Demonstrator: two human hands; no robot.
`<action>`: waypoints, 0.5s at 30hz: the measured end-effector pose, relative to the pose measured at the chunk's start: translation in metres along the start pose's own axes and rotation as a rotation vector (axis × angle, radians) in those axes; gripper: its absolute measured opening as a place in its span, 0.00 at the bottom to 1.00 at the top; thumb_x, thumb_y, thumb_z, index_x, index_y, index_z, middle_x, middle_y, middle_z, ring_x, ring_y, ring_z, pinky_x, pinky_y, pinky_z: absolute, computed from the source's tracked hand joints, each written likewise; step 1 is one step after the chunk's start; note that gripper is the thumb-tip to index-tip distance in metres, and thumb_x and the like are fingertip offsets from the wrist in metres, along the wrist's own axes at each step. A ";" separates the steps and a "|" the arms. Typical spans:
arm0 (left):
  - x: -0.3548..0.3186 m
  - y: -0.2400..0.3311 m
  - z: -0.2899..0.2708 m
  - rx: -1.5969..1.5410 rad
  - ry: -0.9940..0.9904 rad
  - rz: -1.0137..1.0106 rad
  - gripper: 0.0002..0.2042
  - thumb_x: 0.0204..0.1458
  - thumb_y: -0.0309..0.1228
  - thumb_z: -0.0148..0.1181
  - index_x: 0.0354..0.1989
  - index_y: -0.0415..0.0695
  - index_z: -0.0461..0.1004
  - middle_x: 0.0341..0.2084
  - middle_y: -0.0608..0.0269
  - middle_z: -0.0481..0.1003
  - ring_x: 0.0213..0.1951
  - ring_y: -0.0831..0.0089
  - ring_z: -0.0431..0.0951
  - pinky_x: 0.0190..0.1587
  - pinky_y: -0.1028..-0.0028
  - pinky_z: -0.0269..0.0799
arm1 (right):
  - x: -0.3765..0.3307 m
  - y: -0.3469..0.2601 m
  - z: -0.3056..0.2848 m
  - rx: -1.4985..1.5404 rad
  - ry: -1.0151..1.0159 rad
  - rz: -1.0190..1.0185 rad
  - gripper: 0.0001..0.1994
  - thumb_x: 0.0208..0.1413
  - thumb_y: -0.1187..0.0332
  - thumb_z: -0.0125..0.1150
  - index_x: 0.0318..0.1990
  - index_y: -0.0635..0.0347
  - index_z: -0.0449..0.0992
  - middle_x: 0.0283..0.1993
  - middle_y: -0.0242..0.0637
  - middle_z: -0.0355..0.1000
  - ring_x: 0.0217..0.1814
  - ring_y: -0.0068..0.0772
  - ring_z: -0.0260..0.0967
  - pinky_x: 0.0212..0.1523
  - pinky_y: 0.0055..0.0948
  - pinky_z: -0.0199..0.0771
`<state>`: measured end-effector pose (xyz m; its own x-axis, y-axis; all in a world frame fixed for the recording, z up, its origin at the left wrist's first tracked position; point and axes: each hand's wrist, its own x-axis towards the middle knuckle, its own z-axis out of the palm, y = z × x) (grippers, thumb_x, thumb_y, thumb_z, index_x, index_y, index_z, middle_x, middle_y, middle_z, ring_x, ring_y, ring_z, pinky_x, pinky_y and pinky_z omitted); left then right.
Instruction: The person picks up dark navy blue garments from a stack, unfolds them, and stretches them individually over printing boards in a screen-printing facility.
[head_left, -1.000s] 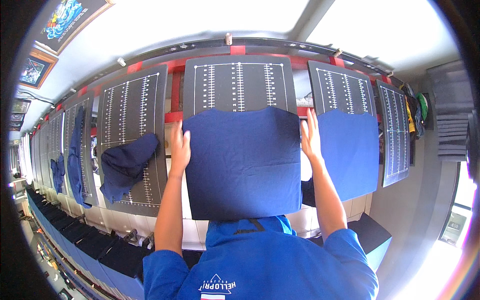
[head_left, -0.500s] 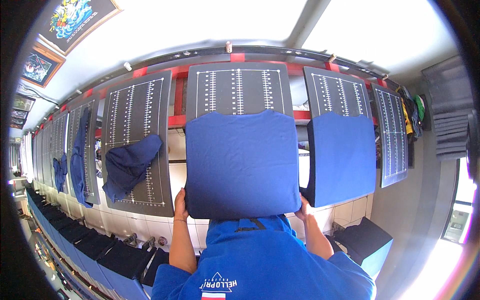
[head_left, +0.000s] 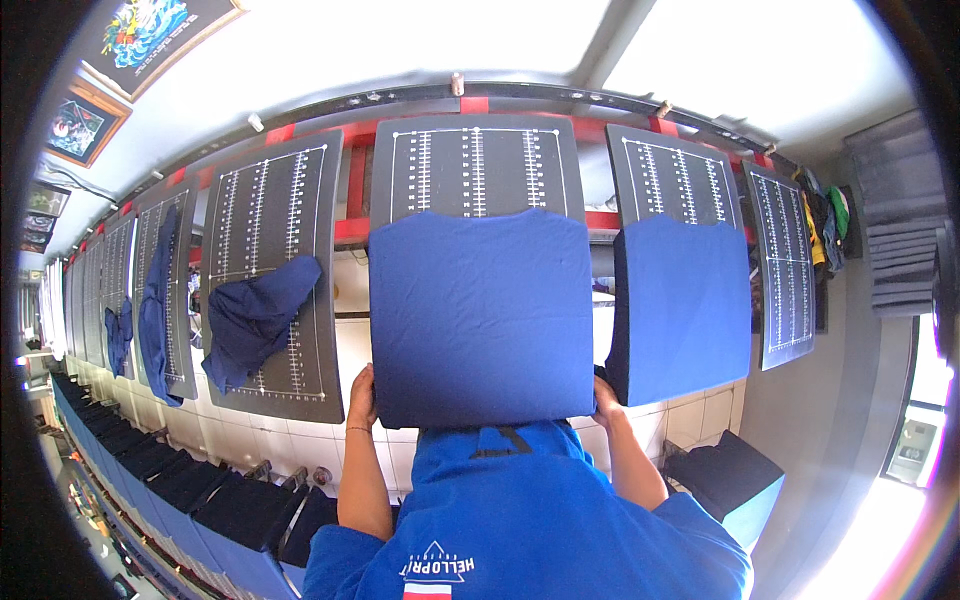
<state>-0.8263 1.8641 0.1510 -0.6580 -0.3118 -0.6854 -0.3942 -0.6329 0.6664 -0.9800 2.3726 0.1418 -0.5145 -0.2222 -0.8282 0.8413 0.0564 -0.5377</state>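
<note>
left hand [head_left: 361, 397]: I read it as clamped on the bottom-left corner of the shirt [head_left: 480, 315]; fingers curl under the hem, thumb side showing.
right hand [head_left: 604, 399]: at the bottom-right corner, mostly behind the fabric. Grip looks closed on the hem, but I only see the knuckles.
shirt: blue, pulled over the centre board [head_left: 477, 165], at 12 o'clock from both hands. Lies flat and square, no visible wrinkles.
progress: my call is that loading is near done. The shirt covers the lower board, the ruled top is bare; only hem tension or final alignment seems left.
neighbours: at 3 o'clock, the right board [head_left: 672, 180] carries a second blue shirt [head_left: 685, 305], already flat. At 9 o'clock, the left board [head_left: 265, 215] has a crumpled shirt [head_left: 250, 320], not dressed.
further out: more boards run off at 9 o'clock, some draped in blue.
hidden: fingertips of both hands, the board's lower edge, and the shirt's collar. The far-left row is too bent and small to read.
</note>
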 end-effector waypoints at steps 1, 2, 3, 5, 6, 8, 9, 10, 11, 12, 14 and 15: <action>0.001 0.003 0.003 0.125 -0.011 -0.040 0.29 0.66 0.54 0.43 0.57 0.37 0.71 0.50 0.55 0.77 0.52 0.66 0.77 0.56 0.67 0.71 | 0.001 -0.016 0.013 -0.072 0.026 -0.020 0.32 0.64 0.41 0.48 0.60 0.60 0.70 0.55 0.39 0.73 0.53 0.36 0.73 0.53 0.41 0.74; 0.006 0.011 0.010 0.113 -0.023 -0.065 0.32 0.65 0.56 0.41 0.58 0.37 0.70 0.52 0.54 0.76 0.53 0.65 0.76 0.57 0.66 0.70 | 0.006 -0.029 0.022 -0.011 0.032 0.000 0.33 0.64 0.39 0.47 0.61 0.60 0.70 0.55 0.39 0.73 0.53 0.36 0.73 0.53 0.41 0.74; 0.014 0.020 0.017 0.100 -0.033 -0.092 0.34 0.65 0.58 0.39 0.60 0.37 0.69 0.53 0.54 0.75 0.54 0.64 0.75 0.59 0.65 0.69 | 0.014 -0.040 0.028 0.047 0.038 0.022 0.34 0.64 0.38 0.46 0.61 0.60 0.70 0.55 0.39 0.73 0.53 0.36 0.72 0.53 0.41 0.74; 0.036 0.047 0.037 0.042 -0.104 -0.116 0.39 0.63 0.63 0.34 0.63 0.37 0.66 0.56 0.53 0.73 0.57 0.62 0.73 0.61 0.63 0.66 | 0.040 -0.067 0.034 0.123 0.052 -0.020 0.36 0.63 0.36 0.43 0.62 0.61 0.69 0.56 0.41 0.73 0.54 0.37 0.72 0.53 0.42 0.74; 0.050 0.069 0.052 0.001 -0.169 -0.112 0.41 0.62 0.65 0.32 0.64 0.37 0.65 0.58 0.53 0.72 0.59 0.61 0.71 0.63 0.62 0.64 | 0.061 -0.080 0.035 0.143 0.061 -0.089 0.38 0.63 0.34 0.42 0.62 0.61 0.69 0.56 0.42 0.73 0.55 0.38 0.72 0.53 0.42 0.74; 0.071 0.116 0.087 -0.036 -0.177 -0.107 0.42 0.62 0.66 0.30 0.64 0.38 0.65 0.58 0.53 0.72 0.59 0.61 0.71 0.62 0.60 0.64 | 0.088 -0.128 0.042 0.183 0.024 -0.121 0.37 0.63 0.35 0.44 0.63 0.61 0.69 0.60 0.43 0.71 0.57 0.40 0.71 0.56 0.42 0.72; 0.091 0.125 0.088 -0.092 -0.204 -0.031 0.38 0.63 0.63 0.34 0.62 0.40 0.68 0.55 0.55 0.74 0.56 0.62 0.73 0.60 0.61 0.67 | 0.093 -0.157 0.055 0.218 -0.024 -0.142 0.36 0.63 0.37 0.46 0.63 0.60 0.69 0.61 0.43 0.71 0.59 0.41 0.70 0.58 0.42 0.71; 0.110 0.129 0.081 -0.153 -0.222 0.048 0.34 0.64 0.60 0.38 0.59 0.41 0.70 0.52 0.56 0.76 0.54 0.64 0.76 0.57 0.62 0.70 | 0.086 -0.186 0.078 0.301 -0.114 -0.176 0.34 0.63 0.39 0.49 0.62 0.60 0.69 0.62 0.43 0.70 0.60 0.42 0.69 0.61 0.42 0.69; 0.129 0.136 0.083 -0.128 -0.175 0.107 0.29 0.64 0.57 0.42 0.56 0.43 0.72 0.50 0.58 0.77 0.51 0.65 0.77 0.54 0.63 0.72 | 0.094 -0.200 0.078 0.284 -0.094 -0.184 0.34 0.62 0.40 0.51 0.62 0.61 0.69 0.62 0.42 0.70 0.60 0.42 0.69 0.61 0.42 0.68; 0.144 0.144 0.086 -0.101 -0.125 0.165 0.25 0.65 0.54 0.45 0.53 0.45 0.74 0.47 0.60 0.78 0.48 0.67 0.78 0.52 0.64 0.73 | 0.103 -0.210 0.076 0.269 -0.077 -0.190 0.33 0.62 0.42 0.53 0.63 0.61 0.68 0.62 0.41 0.70 0.61 0.41 0.69 0.62 0.42 0.68; 0.159 0.150 0.089 -0.096 -0.069 0.217 0.18 0.65 0.48 0.50 0.47 0.47 0.75 0.43 0.64 0.79 0.44 0.71 0.79 0.48 0.67 0.75 | 0.115 -0.219 0.069 0.273 -0.033 -0.206 0.32 0.61 0.45 0.56 0.63 0.61 0.68 0.63 0.40 0.69 0.62 0.40 0.68 0.63 0.42 0.66; 0.164 0.152 0.092 -0.118 -0.063 0.211 0.15 0.64 0.46 0.52 0.44 0.48 0.75 0.41 0.66 0.80 0.42 0.73 0.79 0.47 0.68 0.75 | 0.121 -0.220 0.065 0.293 -0.008 -0.217 0.31 0.61 0.47 0.57 0.63 0.60 0.67 0.63 0.39 0.69 0.63 0.39 0.67 0.63 0.42 0.65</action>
<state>-1.0536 1.7818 0.1671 -0.7583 -0.4030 -0.5125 -0.1690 -0.6378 0.7515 -1.2164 2.2703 0.1703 -0.6860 -0.2059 -0.6979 0.7251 -0.2736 -0.6320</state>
